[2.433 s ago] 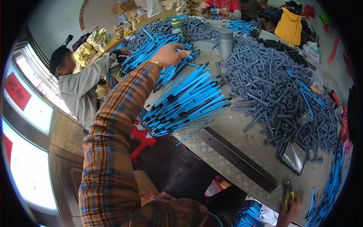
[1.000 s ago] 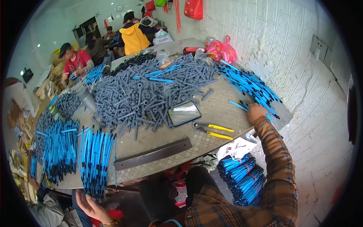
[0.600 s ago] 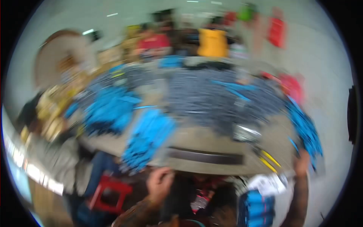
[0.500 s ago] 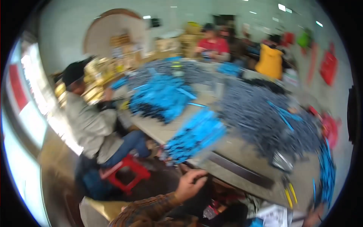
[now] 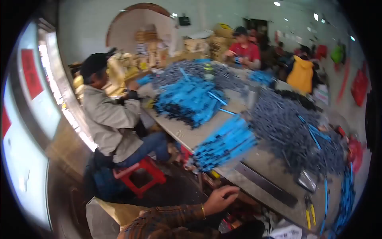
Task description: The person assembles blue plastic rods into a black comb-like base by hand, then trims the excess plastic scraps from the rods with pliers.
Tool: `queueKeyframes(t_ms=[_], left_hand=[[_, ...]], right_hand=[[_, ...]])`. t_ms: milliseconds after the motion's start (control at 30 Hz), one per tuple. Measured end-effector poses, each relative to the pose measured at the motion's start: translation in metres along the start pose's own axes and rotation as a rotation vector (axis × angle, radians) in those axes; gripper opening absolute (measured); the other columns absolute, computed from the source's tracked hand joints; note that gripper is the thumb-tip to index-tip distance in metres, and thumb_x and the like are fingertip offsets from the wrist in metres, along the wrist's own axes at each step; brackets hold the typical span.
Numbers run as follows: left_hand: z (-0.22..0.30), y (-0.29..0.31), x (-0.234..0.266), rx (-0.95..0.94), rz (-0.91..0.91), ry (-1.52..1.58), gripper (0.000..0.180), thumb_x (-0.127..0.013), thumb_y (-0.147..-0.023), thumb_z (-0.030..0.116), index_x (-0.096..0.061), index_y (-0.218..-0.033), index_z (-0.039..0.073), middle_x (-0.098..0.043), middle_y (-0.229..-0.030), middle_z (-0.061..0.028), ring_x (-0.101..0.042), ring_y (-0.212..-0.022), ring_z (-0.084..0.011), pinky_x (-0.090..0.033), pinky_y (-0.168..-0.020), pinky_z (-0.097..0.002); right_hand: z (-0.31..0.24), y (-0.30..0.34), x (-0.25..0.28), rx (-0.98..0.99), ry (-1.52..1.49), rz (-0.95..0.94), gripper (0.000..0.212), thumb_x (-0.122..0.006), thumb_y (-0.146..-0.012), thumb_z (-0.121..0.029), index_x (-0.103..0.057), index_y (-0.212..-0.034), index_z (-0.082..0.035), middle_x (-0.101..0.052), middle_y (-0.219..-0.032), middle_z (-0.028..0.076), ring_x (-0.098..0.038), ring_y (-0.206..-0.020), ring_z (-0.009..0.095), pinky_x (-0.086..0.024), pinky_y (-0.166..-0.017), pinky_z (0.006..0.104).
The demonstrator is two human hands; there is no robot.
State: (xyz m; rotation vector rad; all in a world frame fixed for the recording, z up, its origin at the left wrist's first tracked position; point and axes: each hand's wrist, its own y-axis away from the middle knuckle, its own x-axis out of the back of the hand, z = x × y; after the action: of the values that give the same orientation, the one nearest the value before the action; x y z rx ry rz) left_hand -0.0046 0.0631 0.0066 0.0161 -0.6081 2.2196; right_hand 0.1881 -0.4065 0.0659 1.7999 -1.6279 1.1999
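My left hand (image 5: 221, 198), in a plaid sleeve with a thin bracelet, hovers just below the near edge of the long table (image 5: 181, 131). Its fingers are loosely curled and nothing shows in them. The closest thing is a stack of blue rods with black ends (image 5: 225, 143) lying at the table edge above the hand. A larger blue heap (image 5: 189, 99) sits farther back, and a wide pile of grey rods (image 5: 294, 131) spreads to the right. My right hand is out of the picture.
A flat metal bar (image 5: 264, 183), a small metal tray (image 5: 306, 181) and yellow-handled pliers (image 5: 308, 207) lie near the front edge. A person in a beige jacket (image 5: 107, 119) sits on a red stool (image 5: 139, 175) at the left. Other people (image 5: 242, 49) work at the far end.
The view has swung back and forth and now faces left along the table. My left hand has dropped from the blue stacks to below the table edge; my right hand has left the picture.
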Motion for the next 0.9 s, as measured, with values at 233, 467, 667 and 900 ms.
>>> queueKeyframes(t_ms=[233, 467, 667, 900], left_hand=[[0.033, -0.033, -0.018, 0.159, -0.226, 0.410, 0.016, -0.055, -0.087, 0.002, -0.059, -0.102, -0.001, -0.063, -0.098, -0.0070, -0.058, -0.092, -0.0125, -0.045, -0.083, -0.0274], [0.073, -0.066, -0.058, 0.206, -0.187, 0.660, 0.019, -0.052, -0.089, 0.006, -0.056, -0.107, 0.001, -0.062, -0.098, -0.0061, -0.057, -0.093, -0.0129, -0.044, -0.083, -0.0265], [0.072, -0.068, -0.080, 0.339, -0.124, 0.813, 0.030, -0.053, -0.090, 0.010, -0.048, -0.118, 0.003, -0.061, -0.100, -0.0048, -0.057, -0.093, -0.0131, -0.044, -0.083, -0.0260], [0.079, -0.089, -0.058, 0.154, -0.372, 0.257, 0.019, -0.060, -0.086, 0.010, -0.060, -0.104, 0.003, -0.065, -0.084, -0.0035, -0.059, -0.070, -0.0100, -0.046, -0.063, -0.0255]], right_hand=[[-0.147, -0.004, -0.063, 0.245, -0.402, -0.248, 0.013, -0.047, -0.091, -0.011, -0.054, -0.096, -0.001, -0.057, -0.060, 0.005, -0.054, -0.053, 0.010, -0.043, -0.050, 0.0250], [-0.154, 0.014, -0.096, 0.221, -0.632, -0.424, 0.015, -0.045, -0.093, -0.015, -0.052, -0.090, -0.002, -0.056, -0.059, 0.003, -0.049, -0.048, 0.008, -0.040, -0.047, 0.0214], [-0.169, 0.021, -0.109, -0.214, -1.016, -0.839, 0.018, -0.042, -0.095, -0.021, -0.049, -0.088, -0.006, -0.053, -0.059, 0.003, -0.040, -0.044, 0.007, -0.031, -0.042, 0.0193], [-0.168, 0.021, -0.104, -0.164, -1.145, -0.980, 0.018, -0.044, -0.095, -0.023, -0.049, -0.088, -0.007, -0.053, -0.062, 0.002, -0.041, -0.047, 0.005, -0.032, -0.043, 0.0191]])
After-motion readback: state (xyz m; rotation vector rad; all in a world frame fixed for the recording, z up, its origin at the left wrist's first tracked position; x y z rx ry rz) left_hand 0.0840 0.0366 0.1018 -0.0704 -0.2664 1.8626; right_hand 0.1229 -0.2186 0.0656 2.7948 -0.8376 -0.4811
